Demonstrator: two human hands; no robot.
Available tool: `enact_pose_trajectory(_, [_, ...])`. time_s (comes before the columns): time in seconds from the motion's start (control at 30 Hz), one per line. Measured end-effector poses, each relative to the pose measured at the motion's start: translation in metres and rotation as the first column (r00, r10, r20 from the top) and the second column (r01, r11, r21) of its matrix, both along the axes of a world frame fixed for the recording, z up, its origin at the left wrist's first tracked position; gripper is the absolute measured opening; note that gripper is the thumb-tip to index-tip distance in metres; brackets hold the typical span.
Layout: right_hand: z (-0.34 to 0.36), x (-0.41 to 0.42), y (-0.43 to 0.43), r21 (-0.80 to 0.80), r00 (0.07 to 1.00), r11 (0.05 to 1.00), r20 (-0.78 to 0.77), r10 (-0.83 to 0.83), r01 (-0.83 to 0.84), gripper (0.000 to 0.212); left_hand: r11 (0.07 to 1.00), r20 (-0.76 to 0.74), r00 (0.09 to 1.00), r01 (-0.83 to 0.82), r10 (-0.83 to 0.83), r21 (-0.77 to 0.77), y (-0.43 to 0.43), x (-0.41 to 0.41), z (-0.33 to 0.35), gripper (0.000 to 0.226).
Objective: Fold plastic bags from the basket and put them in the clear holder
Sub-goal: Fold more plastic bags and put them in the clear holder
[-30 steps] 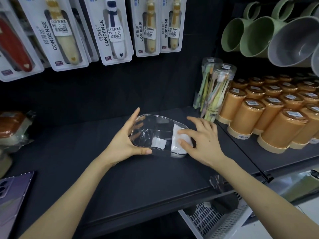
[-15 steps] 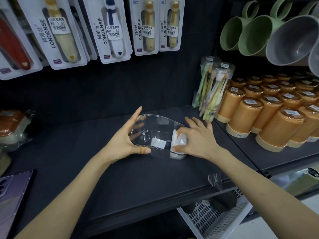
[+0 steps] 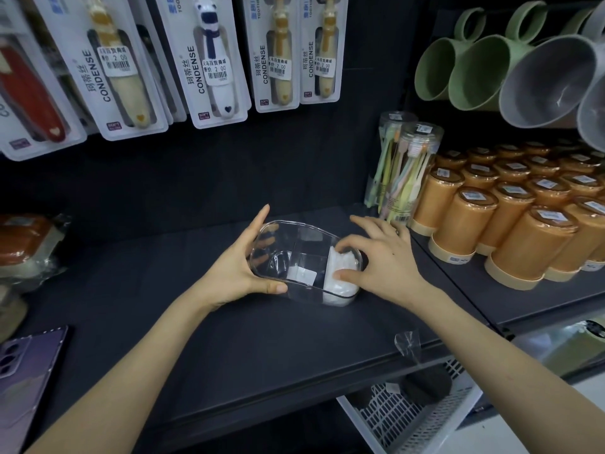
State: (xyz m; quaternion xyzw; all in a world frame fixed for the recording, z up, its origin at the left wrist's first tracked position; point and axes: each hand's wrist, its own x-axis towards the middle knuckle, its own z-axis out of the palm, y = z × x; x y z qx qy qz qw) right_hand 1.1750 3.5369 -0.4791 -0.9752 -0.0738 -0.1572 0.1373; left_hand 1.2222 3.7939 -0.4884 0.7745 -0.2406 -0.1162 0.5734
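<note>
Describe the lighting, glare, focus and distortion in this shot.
Head view: light is even and focus sharp on the clear holder; its walls carry faint glare, and the white bag inside is nearly washed out. Head view, edges: wide-angle bending leans the toothbrush packs and stretches the green mugs.

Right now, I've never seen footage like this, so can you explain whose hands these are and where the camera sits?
There is no machine here, only a person's two bare hands. The camera is worn on the head and looks down at a dark shop shelf. The left hand grips a clear holder on it. The right hand pinches a folded white bag in the holder's right end with thumb and forefinger. A phone lies at the left edge, a scrap of clear plastic near the front, and a white basket stands below.
</note>
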Motion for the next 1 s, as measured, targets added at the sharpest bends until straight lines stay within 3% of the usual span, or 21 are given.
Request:
enact_pose_trajectory(0.17, [0.003,0.003,0.004,-0.09,0.968,0.995,-0.247,-0.051,0.029,0.049,1.0,-0.027,1.0,-0.006,0.006,-0.002,-0.002,0.002,0.0,0.122])
enact_pose_trajectory(0.3, [0.01,0.003,0.004,-0.022,0.95,0.999,-0.308,-0.049,0.045,0.047,1.0,-0.063,0.998,-0.019,0.017,-0.02,-0.004,0.005,0.001,0.119])
enact_pose_trajectory(0.4, [0.018,-0.006,-0.007,0.171,0.973,0.98,-0.224,-0.061,0.101,0.038,0.999,-0.094,0.995,-0.039,0.035,-0.035,-0.007,0.01,0.0,0.121])
enact_pose_trajectory(0.5, [0.013,-0.018,-0.02,0.227,0.978,0.951,-0.075,-0.195,0.207,0.027,0.997,-0.119,0.991,-0.065,0.059,-0.048,-0.017,0.017,0.0,0.13])
enact_pose_trajectory(0.63, [-0.02,-0.041,-0.032,0.16,0.951,0.942,0.049,-0.304,0.293,0.017,0.983,-0.145,0.976,-0.171,0.16,-0.065,-0.034,0.031,0.003,0.127])
enact_pose_trajectory(0.83, [-0.059,-0.069,-0.019,-0.01,0.965,0.966,0.041,-0.26,0.26,0.045,0.97,-0.152,0.96,-0.24,0.234,-0.022,-0.054,0.052,0.003,0.114])
enact_pose_trajectory(1.0, [-0.06,-0.069,-0.014,-0.023,0.96,0.96,0.026,-0.278,0.279,0.045,0.98,-0.163,0.967,-0.195,0.198,0.035,-0.055,0.061,0.003,0.119])
